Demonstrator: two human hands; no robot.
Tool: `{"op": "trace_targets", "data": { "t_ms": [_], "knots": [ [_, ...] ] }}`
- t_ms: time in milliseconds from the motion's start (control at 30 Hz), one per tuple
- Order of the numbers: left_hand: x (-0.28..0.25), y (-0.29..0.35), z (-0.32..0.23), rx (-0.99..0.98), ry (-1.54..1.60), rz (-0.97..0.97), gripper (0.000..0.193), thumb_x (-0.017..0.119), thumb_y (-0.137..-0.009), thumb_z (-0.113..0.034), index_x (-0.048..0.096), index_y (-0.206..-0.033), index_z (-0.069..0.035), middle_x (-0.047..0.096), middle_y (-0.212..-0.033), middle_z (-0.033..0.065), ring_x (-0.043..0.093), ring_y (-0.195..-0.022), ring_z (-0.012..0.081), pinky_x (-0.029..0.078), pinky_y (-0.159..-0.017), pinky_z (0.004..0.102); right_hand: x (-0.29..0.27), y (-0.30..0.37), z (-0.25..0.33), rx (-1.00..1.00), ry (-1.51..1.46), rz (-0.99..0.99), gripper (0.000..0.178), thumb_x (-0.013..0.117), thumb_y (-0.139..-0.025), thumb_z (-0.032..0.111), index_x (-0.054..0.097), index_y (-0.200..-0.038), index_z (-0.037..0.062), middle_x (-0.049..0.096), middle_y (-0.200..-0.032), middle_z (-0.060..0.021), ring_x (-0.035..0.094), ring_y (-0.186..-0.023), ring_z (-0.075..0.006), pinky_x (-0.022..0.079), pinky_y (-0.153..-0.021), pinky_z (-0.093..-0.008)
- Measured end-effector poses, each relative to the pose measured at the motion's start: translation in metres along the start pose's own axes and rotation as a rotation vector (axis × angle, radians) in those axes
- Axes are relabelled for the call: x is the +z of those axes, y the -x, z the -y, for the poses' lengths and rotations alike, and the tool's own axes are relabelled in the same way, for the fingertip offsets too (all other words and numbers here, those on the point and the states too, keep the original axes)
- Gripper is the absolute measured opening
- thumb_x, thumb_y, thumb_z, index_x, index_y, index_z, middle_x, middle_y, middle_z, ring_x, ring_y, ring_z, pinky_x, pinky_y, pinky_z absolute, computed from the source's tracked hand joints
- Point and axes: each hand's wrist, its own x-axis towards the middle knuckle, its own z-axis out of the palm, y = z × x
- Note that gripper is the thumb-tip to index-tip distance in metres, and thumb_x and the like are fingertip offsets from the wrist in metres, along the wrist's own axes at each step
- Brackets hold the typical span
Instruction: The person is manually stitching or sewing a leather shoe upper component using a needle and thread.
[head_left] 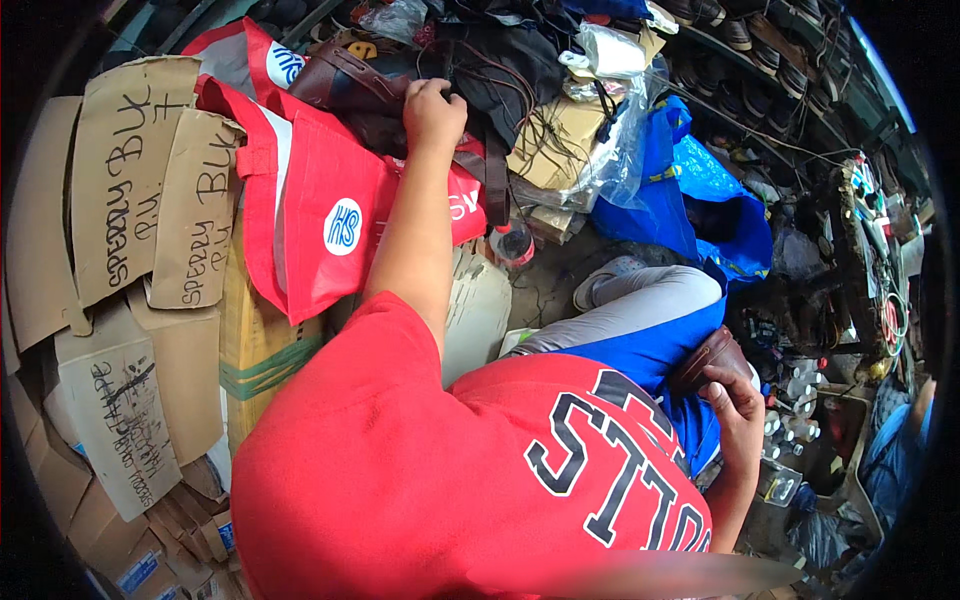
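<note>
My left hand (433,116) reaches far forward over the red shopping bag (390,215), its fingers curled among brown leather pieces and dark material. What those fingertips grip, if anything, is hidden. Right beside them lies a dark brown leather shoe upper (345,80) with a stitched, laced edge. Down by my right thigh, my right hand (737,405) is closed on a reddish-brown leather piece (706,362) that looks like a shoe upper. That piece rests against my blue and grey trousers (640,315).
Flattened cardboard boxes (130,190) with handwriting stack up at the left. Ahead lie clear plastic wrapping (610,150) and tan sheets. A blue bag (690,195) stands beyond my leg. Several small bottles (797,400) crowd the right side. Shoes (760,60) line shelves at the far right.
</note>
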Motion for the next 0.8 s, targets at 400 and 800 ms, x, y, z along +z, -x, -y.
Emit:
{"op": "trace_targets", "data": {
  "t_ms": [400, 800],
  "knots": [
    [-0.003, 0.077, -0.172, 0.424, 0.771, 0.223, 0.024, 0.061, -0.075, 0.000, 0.063, -0.099, -0.004, 0.057, -0.107, 0.0087, 0.057, -0.085, 0.0222, 0.049, -0.076, 0.0311, -0.072, 0.038, -0.035, -0.108, 0.198, -0.433, 0.020, 0.060, -0.090, 0.012, 0.065, -0.105, -0.0007, 0.061, -0.095, -0.0020, 0.055, -0.087, -0.0077, 0.042, -0.079, -0.0216],
    [0.030, 0.172, -0.310, 0.890, 0.717, 1.380, 0.043, 0.074, -0.076, -0.026, 0.062, -0.112, -0.007, 0.064, -0.101, 0.0083, 0.061, -0.079, 0.0188, 0.050, -0.072, 0.0323, -0.046, 0.032, -0.050, -0.218, 0.625, -0.542, 0.021, 0.069, -0.079, 0.012, 0.068, -0.100, 0.0058, 0.063, -0.109, -0.0107, 0.061, -0.101, -0.0249, 0.045, -0.089, -0.0317]
  ]
}}
